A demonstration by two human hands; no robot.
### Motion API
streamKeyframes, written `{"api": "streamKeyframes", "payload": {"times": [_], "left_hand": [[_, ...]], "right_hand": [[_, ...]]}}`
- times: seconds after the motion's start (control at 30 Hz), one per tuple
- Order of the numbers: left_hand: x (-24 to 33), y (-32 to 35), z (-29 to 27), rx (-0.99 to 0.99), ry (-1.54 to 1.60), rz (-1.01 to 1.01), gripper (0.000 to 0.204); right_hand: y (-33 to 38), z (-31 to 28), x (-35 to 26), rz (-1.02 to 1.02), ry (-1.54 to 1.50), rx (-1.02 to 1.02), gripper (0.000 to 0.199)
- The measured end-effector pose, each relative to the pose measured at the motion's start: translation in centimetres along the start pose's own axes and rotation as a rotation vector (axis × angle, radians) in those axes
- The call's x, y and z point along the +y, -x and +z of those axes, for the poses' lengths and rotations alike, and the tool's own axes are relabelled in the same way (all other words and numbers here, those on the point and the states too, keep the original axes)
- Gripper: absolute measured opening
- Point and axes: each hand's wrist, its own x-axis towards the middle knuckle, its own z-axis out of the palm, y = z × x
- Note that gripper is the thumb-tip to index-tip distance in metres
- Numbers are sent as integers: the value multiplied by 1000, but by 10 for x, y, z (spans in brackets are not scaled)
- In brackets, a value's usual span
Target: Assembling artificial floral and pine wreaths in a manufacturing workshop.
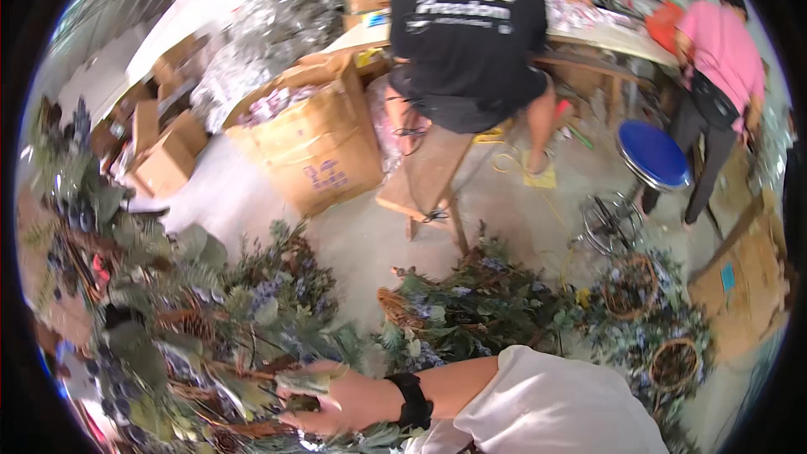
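Note:
My right hand (340, 399), with a black band on its wrist, reaches in from the lower right under a white sleeve. Its fingers are closed around the brown twigs and leaves of a large artificial wreath (197, 370) at the lower left. Broad green leaves, fern fronds, dark blue berries and pine cones cover this wreath. A pale green leaf lies across my fingers and hides part of the grip. My left hand is out of sight.
More wreaths (479, 298) lie on the floor ahead and to the right. Beyond stand a wooden bench (433, 172) with a seated person, a full cardboard box (315, 151) and a blue stool (654, 154). Another person (723, 59) stands at the right.

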Motion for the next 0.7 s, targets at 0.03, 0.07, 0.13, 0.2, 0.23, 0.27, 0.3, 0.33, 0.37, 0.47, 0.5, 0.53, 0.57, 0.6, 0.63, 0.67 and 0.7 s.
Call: {"api": "streamKeyframes", "payload": {"times": [0.03, 0.07, 0.13, 0.2, 0.23, 0.27, 0.3, 0.33, 0.37, 0.47, 0.5, 0.53, 0.57, 0.6, 0.63, 0.67, 0.7], "left_hand": [[-11, 18, 13, 24, 94, 79, 49], [-27, 30, 19, -75, 67, 195, 64], [-61, 93, 65, 94, 150, 178, 76], [-63, 67, 34, -368, 159, 149, 79], [-66, 52, 37, -264, 133, 249, 78], [-68, 45, 41, -152, 98, 338, 78], [-60, 39, 40, -187, -12, 174, 80], [-59, 24, 43, -23, 142, 154, 81], [-65, 25, 45, -65, 188, 118, 81], [-82, 52, 63, -147, 225, 43, 81], [-91, 61, 67, -318, 230, -33, 82], [-95, 72, 72, -490, 241, -107, 83], [-90, 86, 79, -425, 251, -141, 65], [-87, 94, 98, -462, 262, -138, 65], [-98, 108, 92, -508, 246, -176, 64], [-94, 114, 88, -541, 280, -166, 63], [-88, 118, 87, -573, 313, -156, 61]], "right_hand": [[-4, -14, -6, 104, 61, -72, 30], [-25, -36, -46, 529, -7, -248, 30], [-21, -57, -52, 197, 72, 29, 28], [-18, -69, -54, 20, 88, 211, 27], [-15, -80, -63, -3, 108, 357, 28], [-12, -88, -74, -36, 118, 491, 29], [-2, -96, -79, -24, 191, 644, 29], [10, -104, -85, -11, 263, 794, 29], [22, -113, -91, 1, -43, 821, 30], [55, -126, -104, -210, -76, 980, 28], [70, -132, -102, -140, 248, 1001, 27], [91, -143, -99, -66, 580, 1006, 27], [142, -182, -52, 24, 526, 1166, 25], [187, -213, 14, 163, 453, 1318, 24], [164, -178, -1, 410, 497, 1427, 22], [211, -206, 15, 412, 512, 1433, 22], [260, -222, 41, 1075, 773, 967, 22]]}}
